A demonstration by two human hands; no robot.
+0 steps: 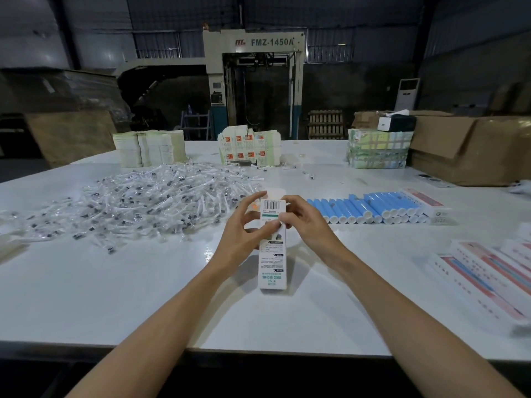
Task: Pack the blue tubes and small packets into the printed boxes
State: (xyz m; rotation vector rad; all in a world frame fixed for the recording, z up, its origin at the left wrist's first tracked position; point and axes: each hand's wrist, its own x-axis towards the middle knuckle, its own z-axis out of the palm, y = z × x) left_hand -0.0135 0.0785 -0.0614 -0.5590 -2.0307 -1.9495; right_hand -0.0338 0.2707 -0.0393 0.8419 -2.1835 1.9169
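Far left, I've got the heap of small packets [138, 202] sprawled over the white table [86, 297]. In the centre, the left hand [244, 234] curls round the printed box [272, 254], which is held barcode end up. The right hand [309, 225] pinches the box's upper part from the other side. Further right, I see the blue tubes [367, 209] lying in a tidy row.

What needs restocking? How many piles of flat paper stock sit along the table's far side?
3: a cream pile at far left, an orange-printed pile in the middle, a green bundle at far right. The cream one may be several stacks.
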